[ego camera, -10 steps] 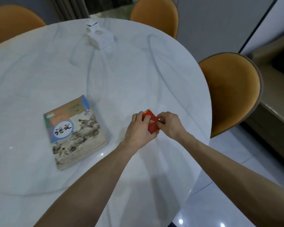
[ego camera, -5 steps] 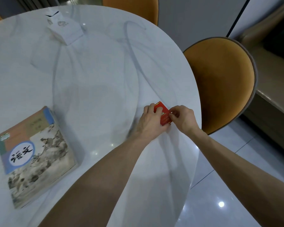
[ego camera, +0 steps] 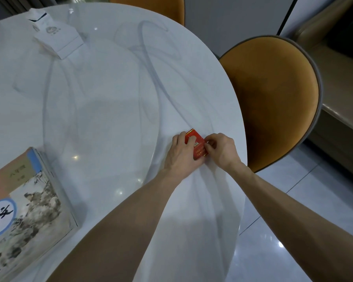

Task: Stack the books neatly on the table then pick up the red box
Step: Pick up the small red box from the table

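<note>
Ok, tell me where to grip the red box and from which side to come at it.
Grip the red box across its two long side edges, one hand per side, as the left hand and right hand already flank it. It looks small and flat, low over the table near its right rim, so a pinch from above probably suits it.

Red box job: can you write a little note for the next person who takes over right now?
Left hand: fingers wrapped on the red box.
Right hand: pinching the box's right edge.
The box is near the table edge, by the orange chair; I can't tell whether it has left the surface.
Books: stacked at the near left. Done.
Left: lift the box clear.
</note>
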